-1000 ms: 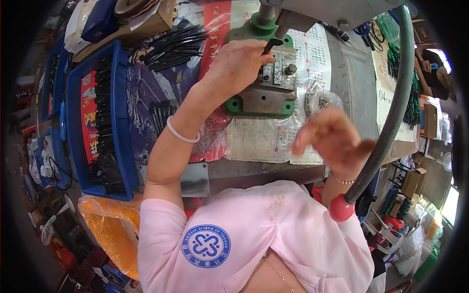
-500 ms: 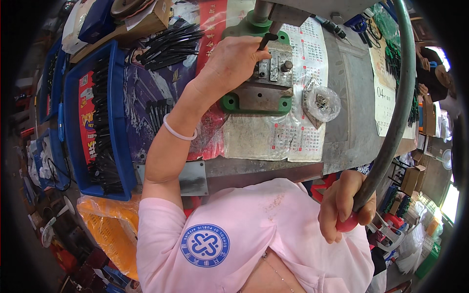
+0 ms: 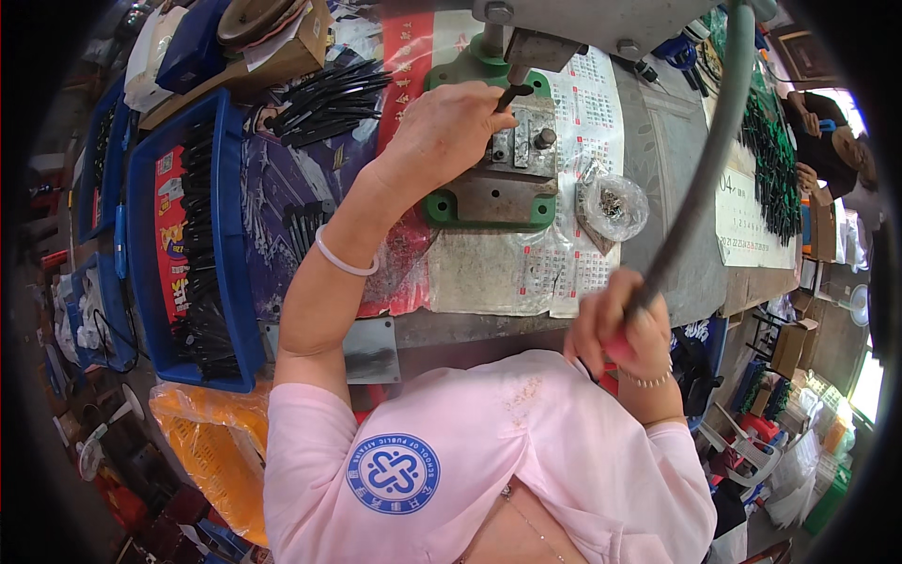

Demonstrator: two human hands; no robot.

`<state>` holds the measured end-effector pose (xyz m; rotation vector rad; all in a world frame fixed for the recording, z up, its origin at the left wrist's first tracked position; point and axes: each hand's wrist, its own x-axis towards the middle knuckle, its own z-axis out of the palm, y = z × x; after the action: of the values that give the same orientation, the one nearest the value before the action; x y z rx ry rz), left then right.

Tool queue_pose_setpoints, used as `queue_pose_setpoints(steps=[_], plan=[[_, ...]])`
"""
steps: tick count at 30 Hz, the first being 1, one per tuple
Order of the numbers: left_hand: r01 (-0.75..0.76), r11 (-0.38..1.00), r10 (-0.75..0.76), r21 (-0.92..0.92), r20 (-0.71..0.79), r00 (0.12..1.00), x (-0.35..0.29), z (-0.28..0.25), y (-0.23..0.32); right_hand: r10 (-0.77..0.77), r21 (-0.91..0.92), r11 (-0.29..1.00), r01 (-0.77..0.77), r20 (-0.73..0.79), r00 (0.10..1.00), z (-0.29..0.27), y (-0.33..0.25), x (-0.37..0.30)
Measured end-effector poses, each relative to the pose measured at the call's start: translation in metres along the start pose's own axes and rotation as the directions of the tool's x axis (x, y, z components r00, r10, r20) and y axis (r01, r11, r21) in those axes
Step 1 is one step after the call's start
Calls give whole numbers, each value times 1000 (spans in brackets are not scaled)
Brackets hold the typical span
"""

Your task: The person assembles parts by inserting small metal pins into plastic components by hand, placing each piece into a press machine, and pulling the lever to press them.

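My left hand (image 3: 440, 132) pinches a thin black strip (image 3: 512, 96) and holds it at the metal fixture (image 3: 531, 155) of a green-based hand press (image 3: 439, 209), just below the press ram (image 3: 520, 68). Most of the strip's far side is hidden by my fingers. My right hand (image 3: 628, 324) is wrapped round the lower end of the long grey press lever (image 3: 691, 202), over its red knob (image 3: 617, 349). This hand is somewhat blurred. Right of the press lies a clear plastic bag (image 3: 615, 207) of small metal parts.
Black strips lie in a pile (image 3: 329, 101) left of the press, and a smaller bunch (image 3: 305, 224) lies nearer. A blue tray (image 3: 246, 320) with more strips stands at the left. Green-and-black pieces (image 3: 772, 174) lie at the right, where another person (image 3: 832, 141) sits.
My right hand has swung the lever leftward and away from my body. The left hand stays at the fixture, still pinching the black strip.
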<state>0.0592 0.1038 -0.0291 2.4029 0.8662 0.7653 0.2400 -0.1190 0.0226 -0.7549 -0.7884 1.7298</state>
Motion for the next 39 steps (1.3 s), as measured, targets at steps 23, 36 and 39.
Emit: queue_pose_setpoints(steps=[23,36,39], plan=[[252,-114,-604,-961,268,750,-132,-45,73,-65,-527,849,29,-49,997,38,64,77],[250,82,-656,-965,136,742,-145,-35,72,-34,-596,803,-15,-71,997,42,68,83],[288,13,-651,-957,211,729,-148,-34,67,7,-572,819,-29,-40,999,40,66,84]])
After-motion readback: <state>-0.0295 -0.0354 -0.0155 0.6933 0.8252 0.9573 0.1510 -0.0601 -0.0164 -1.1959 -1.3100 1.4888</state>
